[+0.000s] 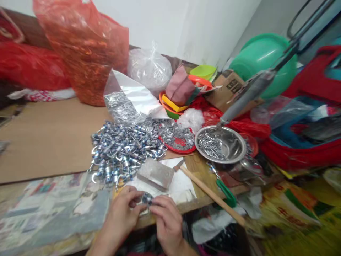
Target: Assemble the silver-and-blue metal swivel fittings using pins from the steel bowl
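Cluttered wooden table (53, 135) against white wall (170, 25); both hands (149, 213) pinch small metal part (147, 199).

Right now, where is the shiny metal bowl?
The shiny metal bowl sits right of centre on the table, beside the red plate, behind the wooden-handled hammer.

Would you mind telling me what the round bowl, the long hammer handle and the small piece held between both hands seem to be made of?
The bowl looks like polished steel: it is silvery with mirror-like glare. The hammer handle seems bare wood, pale tan and matte. The small piece, pinched by the left hand and right hand, appears shiny metal with blue parts, though blur leaves that uncertain.
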Available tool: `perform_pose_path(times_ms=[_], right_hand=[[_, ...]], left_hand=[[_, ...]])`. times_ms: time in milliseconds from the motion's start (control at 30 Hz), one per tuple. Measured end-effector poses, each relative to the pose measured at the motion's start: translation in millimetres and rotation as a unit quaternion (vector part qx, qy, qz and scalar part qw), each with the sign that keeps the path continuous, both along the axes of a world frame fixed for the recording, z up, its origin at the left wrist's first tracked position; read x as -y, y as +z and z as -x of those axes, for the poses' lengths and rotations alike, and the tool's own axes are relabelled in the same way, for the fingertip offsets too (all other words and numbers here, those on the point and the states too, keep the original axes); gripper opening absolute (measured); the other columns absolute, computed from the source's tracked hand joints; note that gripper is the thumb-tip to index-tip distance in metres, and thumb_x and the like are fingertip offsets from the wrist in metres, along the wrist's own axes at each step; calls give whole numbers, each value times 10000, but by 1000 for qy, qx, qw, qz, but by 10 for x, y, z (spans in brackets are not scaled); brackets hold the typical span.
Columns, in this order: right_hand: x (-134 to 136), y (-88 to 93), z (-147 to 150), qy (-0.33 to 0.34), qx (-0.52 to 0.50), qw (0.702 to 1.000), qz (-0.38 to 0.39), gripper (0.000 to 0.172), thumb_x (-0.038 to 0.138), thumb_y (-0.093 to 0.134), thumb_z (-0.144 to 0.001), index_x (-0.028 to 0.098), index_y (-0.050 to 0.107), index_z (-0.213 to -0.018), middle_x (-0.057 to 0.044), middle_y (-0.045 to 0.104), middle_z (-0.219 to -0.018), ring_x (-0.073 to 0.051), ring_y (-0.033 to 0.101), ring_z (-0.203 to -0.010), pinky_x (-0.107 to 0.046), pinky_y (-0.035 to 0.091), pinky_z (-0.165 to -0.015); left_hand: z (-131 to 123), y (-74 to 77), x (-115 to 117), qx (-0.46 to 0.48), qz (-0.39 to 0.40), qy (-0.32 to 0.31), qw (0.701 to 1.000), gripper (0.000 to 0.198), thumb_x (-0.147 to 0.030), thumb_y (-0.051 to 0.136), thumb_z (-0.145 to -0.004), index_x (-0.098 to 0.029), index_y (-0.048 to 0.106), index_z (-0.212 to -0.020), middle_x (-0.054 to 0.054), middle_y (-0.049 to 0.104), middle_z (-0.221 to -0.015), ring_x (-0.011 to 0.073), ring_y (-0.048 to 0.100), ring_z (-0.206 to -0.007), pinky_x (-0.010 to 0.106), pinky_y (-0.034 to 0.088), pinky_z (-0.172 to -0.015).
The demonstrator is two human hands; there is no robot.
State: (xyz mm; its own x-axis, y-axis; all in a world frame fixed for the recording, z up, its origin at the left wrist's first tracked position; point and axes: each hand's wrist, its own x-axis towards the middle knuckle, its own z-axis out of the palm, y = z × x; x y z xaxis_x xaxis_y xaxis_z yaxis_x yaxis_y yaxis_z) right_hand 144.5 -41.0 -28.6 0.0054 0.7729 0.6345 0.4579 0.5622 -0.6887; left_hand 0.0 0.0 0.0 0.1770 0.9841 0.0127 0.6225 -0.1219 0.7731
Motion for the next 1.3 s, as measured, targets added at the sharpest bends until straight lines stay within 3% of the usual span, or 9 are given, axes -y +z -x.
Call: perform_pose_path(times_ms=[133, 267, 400, 500, 700, 833, 1033, 1200, 1300], right_hand=[[-57, -4, 30, -29, 23, 998, 60, 215, 47, 478, -772, 182, 644, -788, -50, 663, -835, -156, 603, -798, -297, 499, -707], [-52, -24, 29, -17, 37, 998, 47, 227, 34, 456, -774, 181, 629, -790, -49, 666, -824, -160, 600, -786, -311, 496, -704], [15, 17, -3, -3, 30, 999, 21, 241, 6, 441, -771, 179, 601, -820, -59, 658, -823, -160, 591, -792, -321, 496, -702], [-5, 162, -69, 24, 26, 999, -32, 292, -29, 439, -750, 188, 589, -876, -62, 653, -856, -160, 584, -820, -332, 494, -715], [-454, 390, -209, 32, 46, 995, -82, 258, 2, 456, -766, 186, 611, -860, -69, 659, -859, -165, 585, -841, -337, 489, -734], [-608, 415, -204, 18, -9, 1000, 0, 189, 73, 484, -781, 185, 636, -780, -46, 664, -776, -153, 600, -777, -307, 482, -733], [-613, 688, -216, 21, -14, 971, 238, 97, 142, 568, -723, 174, 659, -711, -3, 654, -666, -131, 594, -636, -217, 457, -600], [-696, 831, -268, 61, 99, 967, 227, 124, 118, 555, -730, 186, 657, -709, 11, 642, -679, -117, 576, -661, -208, 415, -630], [-703, 874, -280, 75, 148, 963, 210, 144, 93, 536, -744, 186, 643, -718, 15, 629, -695, -108, 563, -668, -203, 398, -629]], left_hand=[[12, -172, 85, 18, -93, 6, 996, 112, -199, 570, -695, -172, 645, -617, 54, 597, -744, 176, 604, -705, 277, 476, -641], [58, -226, 131, 24, -156, -31, 987, 125, -185, 510, -750, -180, 590, -654, 36, 572, -744, 150, 583, -707, 254, 460, -652], [80, -126, 166, 18, -160, -55, 985, 115, -164, 491, -758, -189, 553, -664, 34, 555, -751, 153, 573, -740, 251, 454, -671], [43, 23, 159, 54, -146, -70, 985, 122, -157, 491, -755, -195, 537, -649, 28, 589, -760, 145, 587, -743, 228, 454, -661], [-126, 208, -192, 111, -114, -2, 987, 28, -212, 551, -722, -190, 562, -709, 2, 613, -688, 143, 589, -655, 248, 466, -626], [-162, 203, -361, 111, -111, 12, 987, 77, -263, 620, -666, -189, 608, -681, -8, 633, -645, 145, 593, -610, 242, 465, -581], [-160, 197, -295, 115, -133, 26, 984, 104, -286, 601, -686, -200, 639, -641, 1, 644, -659, 147, 596, -647, 243, 456, -613], [-177, 169, -299, 123, -134, 30, 983, 102, -282, 613, -675, -195, 632, -623, -4, 638, -632, 139, 593, -610, 242, 464, -596], [-190, 164, -306, 129, -134, 42, 982, 119, -259, 605, -676, -189, 660, -753, 6, 648, -677, 137, 596, -607, 243, 472, -583]])
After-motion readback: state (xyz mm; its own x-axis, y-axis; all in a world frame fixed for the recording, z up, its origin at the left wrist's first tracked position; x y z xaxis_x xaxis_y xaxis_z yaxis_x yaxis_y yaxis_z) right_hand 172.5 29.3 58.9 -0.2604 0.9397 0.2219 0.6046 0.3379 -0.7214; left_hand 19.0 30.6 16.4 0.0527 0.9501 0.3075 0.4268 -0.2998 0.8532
